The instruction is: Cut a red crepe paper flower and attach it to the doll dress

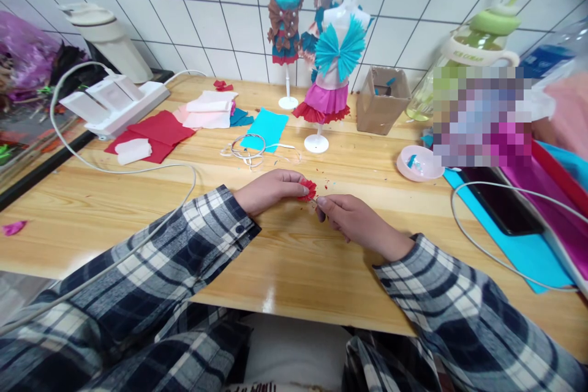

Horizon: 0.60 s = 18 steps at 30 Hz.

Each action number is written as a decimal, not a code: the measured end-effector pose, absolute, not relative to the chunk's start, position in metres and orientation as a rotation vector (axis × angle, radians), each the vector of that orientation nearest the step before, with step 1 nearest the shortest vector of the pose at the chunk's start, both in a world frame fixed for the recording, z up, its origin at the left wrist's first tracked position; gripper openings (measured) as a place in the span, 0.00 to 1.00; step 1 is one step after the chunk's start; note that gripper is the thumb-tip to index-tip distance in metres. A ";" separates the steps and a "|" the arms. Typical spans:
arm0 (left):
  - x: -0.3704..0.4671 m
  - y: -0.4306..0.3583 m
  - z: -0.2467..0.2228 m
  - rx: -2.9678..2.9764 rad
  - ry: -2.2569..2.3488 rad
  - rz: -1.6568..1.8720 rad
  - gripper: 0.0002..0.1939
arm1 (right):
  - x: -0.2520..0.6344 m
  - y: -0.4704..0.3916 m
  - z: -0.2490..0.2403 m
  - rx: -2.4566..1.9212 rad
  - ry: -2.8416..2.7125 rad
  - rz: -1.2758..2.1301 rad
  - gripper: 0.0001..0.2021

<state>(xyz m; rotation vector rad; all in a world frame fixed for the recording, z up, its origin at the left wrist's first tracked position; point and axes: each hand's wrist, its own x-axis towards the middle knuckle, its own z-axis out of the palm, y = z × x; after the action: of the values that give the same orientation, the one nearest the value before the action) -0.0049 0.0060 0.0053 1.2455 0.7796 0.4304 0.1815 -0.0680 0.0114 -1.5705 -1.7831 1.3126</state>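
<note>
Over the middle of the wooden table, my left hand [274,191] pinches a small red pleated paper piece [309,189], shaped like a rosette, between thumb and fingers. Just right of it, my right hand [356,220] is closed, with thumb and forefinger around a thin, wire-like piece [314,200] that reaches the red paper. What kind of thing it is, I cannot tell. Tiny red scraps [326,186] lie on the wood beside the hands. Behind them is a loose coil of thin wire or cord [248,147], partly over a turquoise paper sheet [271,125].
Small dress forms in paper clothes [340,49] stand by the tiled wall, near a brown paper box [383,101]. A pink bowl [420,170] and dark phone [503,202] are right. Red paper [160,135], a power strip [126,107] and white cable [195,180] are left.
</note>
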 end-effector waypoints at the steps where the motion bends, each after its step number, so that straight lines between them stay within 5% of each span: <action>1: -0.005 0.006 0.005 1.248 0.779 0.429 0.08 | 0.181 -0.068 0.012 -1.572 -1.790 1.316 0.21; 18: -0.006 0.006 0.006 1.255 0.771 0.416 0.08 | 0.182 -0.067 0.013 -1.594 -1.846 1.321 0.21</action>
<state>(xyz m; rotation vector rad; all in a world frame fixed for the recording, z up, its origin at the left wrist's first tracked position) -0.0056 0.0062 0.0058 1.2547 0.7709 0.4155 0.1816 -0.0672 0.0125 -1.5941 -1.8460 1.3211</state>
